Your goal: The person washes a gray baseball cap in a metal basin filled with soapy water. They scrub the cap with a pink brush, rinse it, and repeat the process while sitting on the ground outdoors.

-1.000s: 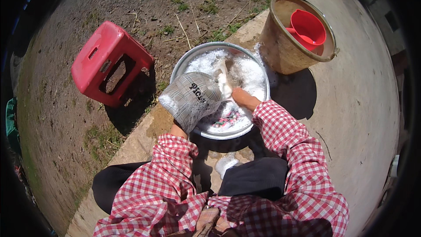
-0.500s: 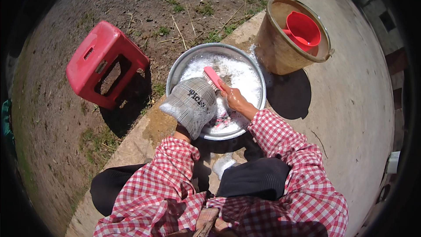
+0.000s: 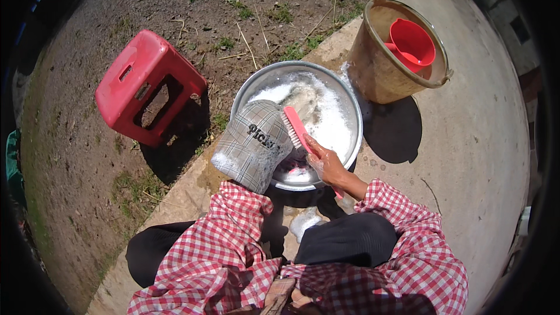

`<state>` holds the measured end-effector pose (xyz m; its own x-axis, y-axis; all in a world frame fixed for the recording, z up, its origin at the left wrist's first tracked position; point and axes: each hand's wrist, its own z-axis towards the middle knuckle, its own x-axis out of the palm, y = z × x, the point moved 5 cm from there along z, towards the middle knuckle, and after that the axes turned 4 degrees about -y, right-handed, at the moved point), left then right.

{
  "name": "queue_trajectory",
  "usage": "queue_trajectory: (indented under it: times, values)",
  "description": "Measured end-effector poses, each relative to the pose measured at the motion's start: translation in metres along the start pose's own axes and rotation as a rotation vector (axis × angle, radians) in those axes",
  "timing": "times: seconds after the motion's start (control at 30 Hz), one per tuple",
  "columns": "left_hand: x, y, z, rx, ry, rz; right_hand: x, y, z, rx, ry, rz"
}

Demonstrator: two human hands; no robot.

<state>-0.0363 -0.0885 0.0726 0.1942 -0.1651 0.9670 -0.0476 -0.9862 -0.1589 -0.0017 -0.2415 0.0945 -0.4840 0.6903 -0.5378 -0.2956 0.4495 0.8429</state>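
A grey plaid cap with dark raised lettering and suds on its brim is held up over the left side of a round metal basin. My left hand is hidden under the cap and supports it from below; its fingers do not show. My right hand, wet and closed, grips the handle of a pink scrub brush. The brush's white bristles face the cap's right side, at or close to the fabric. White suds and cloudy water fill the basin, with something pinkish partly showing low in it.
A tan bucket holding a red scoop stands beyond the basin to the right. To the left, a red plastic stool stands on the dirt. Concrete paving runs along the right. Spilled foam lies near my knees.
My right hand and the brush have drawn back toward me and slightly right, and the handle's end now shows below the hand. The cap is tilted more face-up, with my left wrist now covered.
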Motion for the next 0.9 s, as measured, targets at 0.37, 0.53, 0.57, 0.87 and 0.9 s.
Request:
queue_trajectory:
  times: [0.37,0.53,0.57,0.87,0.9]
  values:
    - [0.006,-0.019,0.016,0.010,-0.011,0.022,-0.025,-0.072,0.100,0.062,-0.075,-0.386]
    - [0.001,-0.041,0.003,0.042,-0.006,0.022,0.006,-0.090,0.070,0.076,0.305,-0.324]
    - [0.000,-0.045,0.004,0.051,-0.001,0.024,-0.001,-0.078,0.061,0.077,0.194,-0.093]
    - [0.006,-0.025,0.025,0.003,0.046,-0.006,-0.016,0.050,0.022,0.025,0.002,0.061]
    - [0.007,-0.017,0.027,0.022,0.029,0.028,-0.022,0.052,0.038,-0.013,-0.073,0.121]
